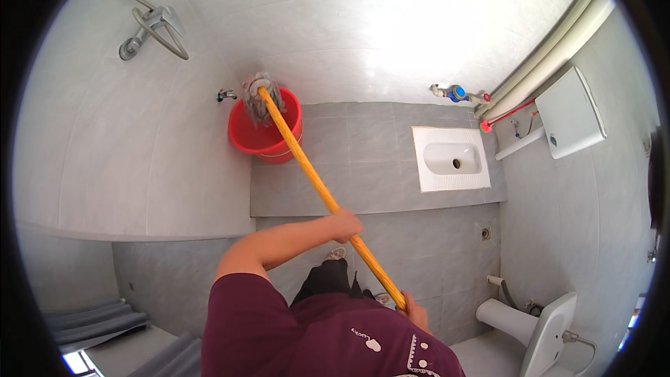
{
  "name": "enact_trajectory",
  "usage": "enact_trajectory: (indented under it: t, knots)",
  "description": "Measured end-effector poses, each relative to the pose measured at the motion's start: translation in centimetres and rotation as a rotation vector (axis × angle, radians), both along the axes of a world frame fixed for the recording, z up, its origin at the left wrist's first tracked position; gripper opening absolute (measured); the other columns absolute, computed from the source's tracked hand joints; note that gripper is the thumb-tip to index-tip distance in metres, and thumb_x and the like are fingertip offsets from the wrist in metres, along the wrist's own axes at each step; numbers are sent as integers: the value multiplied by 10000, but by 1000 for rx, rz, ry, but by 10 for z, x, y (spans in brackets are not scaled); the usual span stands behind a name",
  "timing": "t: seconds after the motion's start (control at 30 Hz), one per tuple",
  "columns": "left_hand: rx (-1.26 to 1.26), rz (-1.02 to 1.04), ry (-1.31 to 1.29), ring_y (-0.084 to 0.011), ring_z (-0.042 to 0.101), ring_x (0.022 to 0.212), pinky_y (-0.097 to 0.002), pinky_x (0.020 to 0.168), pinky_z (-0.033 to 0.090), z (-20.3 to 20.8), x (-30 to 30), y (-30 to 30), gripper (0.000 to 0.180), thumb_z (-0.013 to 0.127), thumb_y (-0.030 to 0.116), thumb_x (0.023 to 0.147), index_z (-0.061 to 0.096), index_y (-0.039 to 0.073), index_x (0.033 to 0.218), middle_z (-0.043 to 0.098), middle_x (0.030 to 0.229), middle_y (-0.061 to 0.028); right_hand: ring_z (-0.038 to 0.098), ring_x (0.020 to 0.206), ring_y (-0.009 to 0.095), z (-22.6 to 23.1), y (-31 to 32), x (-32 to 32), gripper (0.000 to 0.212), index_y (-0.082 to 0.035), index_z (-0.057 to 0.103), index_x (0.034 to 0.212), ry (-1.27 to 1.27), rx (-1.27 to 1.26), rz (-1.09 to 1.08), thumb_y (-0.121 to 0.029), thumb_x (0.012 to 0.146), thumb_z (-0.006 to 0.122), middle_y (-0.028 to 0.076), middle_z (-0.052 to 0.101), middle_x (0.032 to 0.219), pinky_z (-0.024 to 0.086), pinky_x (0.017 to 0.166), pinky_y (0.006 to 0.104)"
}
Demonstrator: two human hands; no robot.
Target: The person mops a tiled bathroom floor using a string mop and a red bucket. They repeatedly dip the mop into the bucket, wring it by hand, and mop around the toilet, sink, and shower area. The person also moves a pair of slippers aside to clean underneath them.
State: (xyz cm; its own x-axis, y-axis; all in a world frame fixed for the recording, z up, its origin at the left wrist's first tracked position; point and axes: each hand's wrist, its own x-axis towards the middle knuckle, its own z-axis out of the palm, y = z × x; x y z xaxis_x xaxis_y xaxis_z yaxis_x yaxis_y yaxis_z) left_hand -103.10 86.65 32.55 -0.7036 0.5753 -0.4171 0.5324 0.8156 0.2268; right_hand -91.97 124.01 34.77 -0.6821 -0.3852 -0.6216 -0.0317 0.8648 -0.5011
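Observation:
A mop with a long yellow wooden handle [311,174] slants from my body toward the far left. My left hand [344,226] is wrapped round the middle of the handle. Close to my body, my right hand [414,312] grips the handle's near end, with part of its fingers hidden. The grey string mop head [258,95] is at the far rim of a red bucket [242,141], raised at the bucket's mouth. The bucket stands on the raised tiled floor in the far left corner.
A small tap [226,95] sticks out of the wall beside the bucket. A white squat toilet [453,159] is set into the raised floor, whose step edge [391,210] crosses ahead of me. A washbasin [551,335] stands at the near right, and a shower mixer [150,31] hangs on the left wall.

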Motion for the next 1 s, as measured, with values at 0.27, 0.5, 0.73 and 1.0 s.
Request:
enact_trajectory:
  t: [0.27,0.5,0.73,1.0]
  knots:
    - [-116,191,-136,-296,670,901,-433,760,503,-62,-5,-119,145,675,151,690,696,125,830,698,844,-98,619,969,417,10,-109,-36,572,-175,428,1362,37,-114,129,-207,836,649,197,657,1065,495,779,489]
    - [213,807,510,-346,524,1215,-422,1010,423,-103,9,-171,312,609,-10,671,684,72,963,618,1164,-179,625,969,415,54,-207,-103,643,-147,410,1382,-383,-21,42,-203,795,666,230,646,1071,499,800,462]
    - [1047,1267,98,-279,465,1306,-363,1113,332,-127,1,-229,444,491,-99,735,617,12,1147,569,1278,-132,635,845,419,53,-242,-120,413,-90,436,1195,-184,-10,198,-150,823,607,208,652,922,488,710,511]
    - [1290,2208,-247,-334,573,1094,-463,916,491,-134,-27,-199,497,604,144,884,387,-6,1304,512,1232,-200,654,753,419,45,-254,-102,236,-28,432,1087,-66,49,194,-106,873,493,208,662,838,507,644,510]
